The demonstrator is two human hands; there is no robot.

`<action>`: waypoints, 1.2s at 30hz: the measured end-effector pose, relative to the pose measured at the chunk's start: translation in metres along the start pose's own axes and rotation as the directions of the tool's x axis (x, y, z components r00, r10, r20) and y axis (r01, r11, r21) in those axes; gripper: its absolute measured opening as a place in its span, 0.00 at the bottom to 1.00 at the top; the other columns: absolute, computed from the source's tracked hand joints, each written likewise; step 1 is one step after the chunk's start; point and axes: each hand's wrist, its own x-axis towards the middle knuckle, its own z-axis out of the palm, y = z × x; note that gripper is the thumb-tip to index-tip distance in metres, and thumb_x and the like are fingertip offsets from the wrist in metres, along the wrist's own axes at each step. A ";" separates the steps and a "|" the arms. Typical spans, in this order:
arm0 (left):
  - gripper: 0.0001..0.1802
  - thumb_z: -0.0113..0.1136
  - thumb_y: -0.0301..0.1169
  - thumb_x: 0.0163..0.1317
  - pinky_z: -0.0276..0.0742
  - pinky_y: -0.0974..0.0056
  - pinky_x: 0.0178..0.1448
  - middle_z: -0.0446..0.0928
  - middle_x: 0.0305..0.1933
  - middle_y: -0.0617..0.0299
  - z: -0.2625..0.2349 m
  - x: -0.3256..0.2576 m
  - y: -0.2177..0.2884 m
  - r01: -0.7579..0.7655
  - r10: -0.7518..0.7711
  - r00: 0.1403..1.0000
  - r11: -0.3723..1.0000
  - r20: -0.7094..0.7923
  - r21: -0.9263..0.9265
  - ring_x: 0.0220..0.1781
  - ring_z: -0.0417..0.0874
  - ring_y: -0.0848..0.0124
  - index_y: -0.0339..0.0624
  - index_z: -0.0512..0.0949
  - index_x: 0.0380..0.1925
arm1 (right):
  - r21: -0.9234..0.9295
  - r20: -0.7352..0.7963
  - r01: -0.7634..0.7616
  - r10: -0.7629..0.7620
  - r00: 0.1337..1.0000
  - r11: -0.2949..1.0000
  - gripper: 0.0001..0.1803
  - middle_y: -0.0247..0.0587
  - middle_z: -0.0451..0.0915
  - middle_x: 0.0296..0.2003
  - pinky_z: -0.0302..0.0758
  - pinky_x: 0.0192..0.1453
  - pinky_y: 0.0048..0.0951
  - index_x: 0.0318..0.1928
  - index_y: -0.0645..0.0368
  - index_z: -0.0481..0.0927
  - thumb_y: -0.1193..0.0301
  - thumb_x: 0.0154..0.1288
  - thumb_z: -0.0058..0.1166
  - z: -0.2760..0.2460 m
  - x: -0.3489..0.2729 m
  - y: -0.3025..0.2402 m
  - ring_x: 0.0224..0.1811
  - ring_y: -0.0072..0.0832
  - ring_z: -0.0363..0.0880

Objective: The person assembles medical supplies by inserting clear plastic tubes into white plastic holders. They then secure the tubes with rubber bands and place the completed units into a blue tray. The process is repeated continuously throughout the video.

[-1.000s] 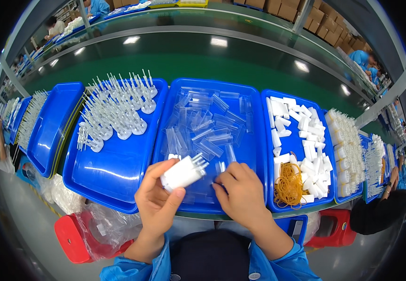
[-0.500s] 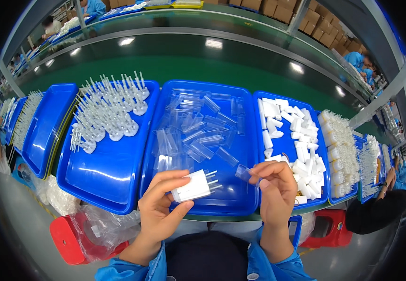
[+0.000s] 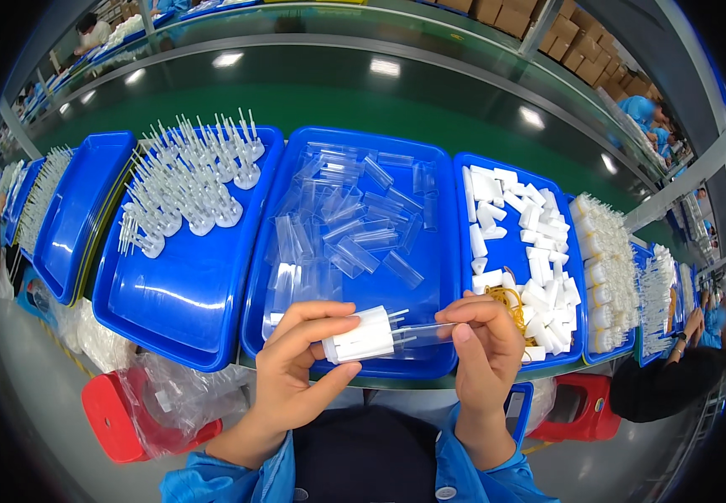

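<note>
Pinching a clear, thin plastic strip in the right hand, grasping a white block with pale rods in the left hand, closing their earlier gap above a blue rectangular plastic tray, apparently aligning both.

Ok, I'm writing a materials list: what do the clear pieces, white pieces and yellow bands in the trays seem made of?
Clear pieces: probably thin, glossy plastic; see-through, with bright glints. White pieces: opaque and matte-looking, perhaps plastic or foam; the picture leaves it open. Yellow bands: likely rubber, judging by thin tangled loops; finish unclear.
</note>
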 end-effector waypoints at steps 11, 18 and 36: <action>0.24 0.63 0.12 0.54 0.80 0.62 0.60 0.67 0.60 0.47 -0.001 -0.001 -0.005 -0.009 0.009 1.000 1.000 0.006 0.024 0.59 0.79 0.60 0.28 0.76 0.53 | -0.158 0.004 0.068 -0.068 0.998 0.985 0.05 0.38 0.82 0.33 0.57 0.67 0.42 0.38 0.62 0.81 0.74 0.63 0.56 0.003 0.003 -0.007 0.37 0.26 0.79; 0.24 0.63 0.12 0.54 0.81 0.64 0.57 0.69 0.59 0.48 0.002 -0.001 -0.004 -0.011 0.011 1.000 0.998 -0.001 0.066 0.58 0.79 0.61 0.31 0.77 0.53 | -0.233 -0.002 0.109 -0.113 0.994 0.966 0.04 0.36 0.83 0.30 0.58 0.67 0.45 0.37 0.61 0.81 0.76 0.61 0.57 0.004 0.001 -0.006 0.39 0.28 0.80; 0.20 0.62 0.13 0.53 0.78 0.61 0.56 0.72 0.58 0.48 0.002 -0.001 -0.013 -0.026 0.023 0.999 0.986 0.022 0.162 0.55 0.81 0.58 0.35 0.83 0.47 | -0.027 0.084 -0.066 0.068 0.994 0.997 0.07 0.42 0.83 0.33 0.55 0.74 0.52 0.39 0.64 0.80 0.78 0.60 0.57 -0.001 0.010 0.005 0.38 0.27 0.81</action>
